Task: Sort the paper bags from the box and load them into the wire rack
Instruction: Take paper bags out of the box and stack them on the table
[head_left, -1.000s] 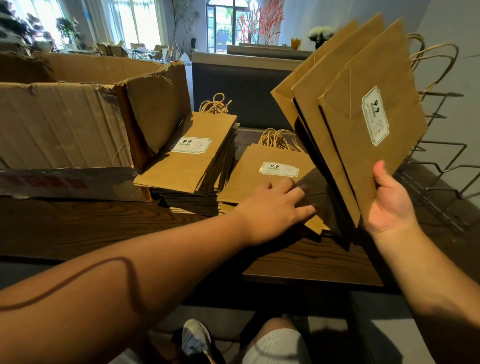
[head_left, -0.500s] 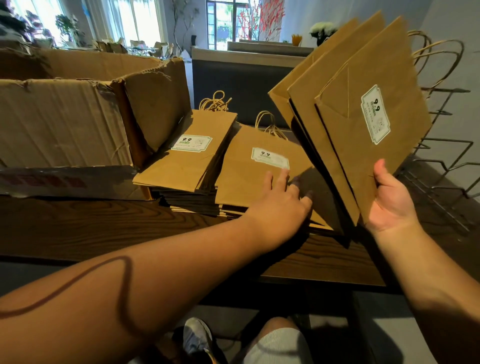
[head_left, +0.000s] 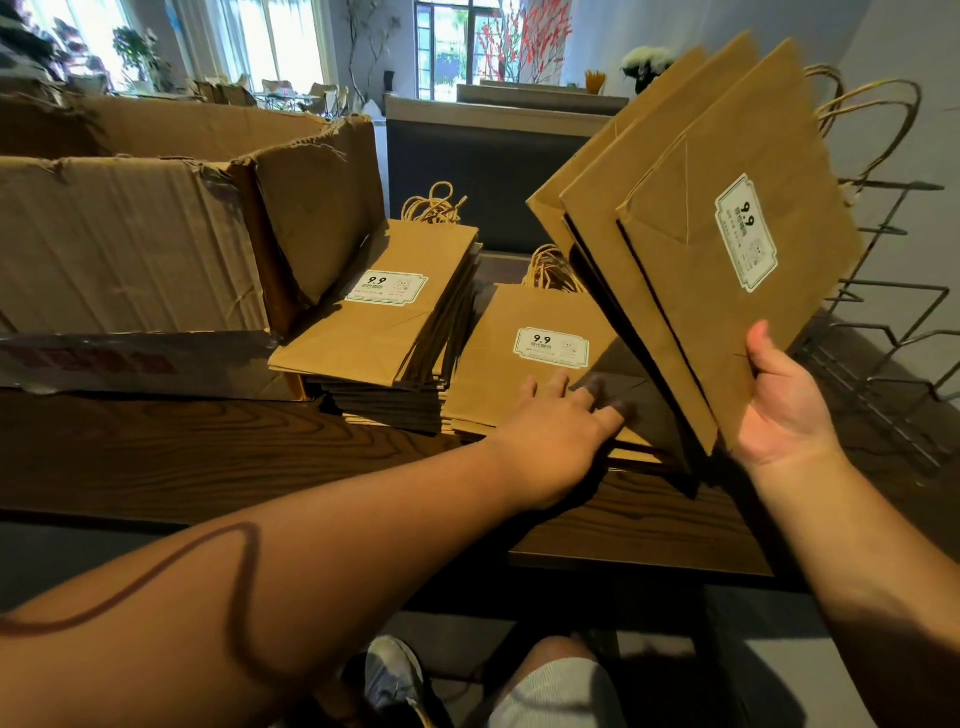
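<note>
1. Right grip (head_left: 784, 400) clasps the bottom edges of a fan of paper bags (head_left: 691, 223), held tilted above the tabletop (head_left: 182, 457).
2. Left grip (head_left: 561, 421), nearer the flat stack (head_left: 524, 364), rests with straight fingers on its top bag.
3. Held bags' long axis runs toward the wire rack (head_left: 893, 332) at right, handles leading.

Bag stacks (head_left: 379, 332) right of box (head_left: 130, 244) (touching, seemingly)

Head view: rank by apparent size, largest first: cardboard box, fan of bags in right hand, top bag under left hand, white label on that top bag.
1. cardboard box, partly cropped at the left edge.
2. fan of bags that the right hand holds; near the camera, so its lead is unsure.
3. top bag under the left hand, partly covered.
4. white label.
</note>
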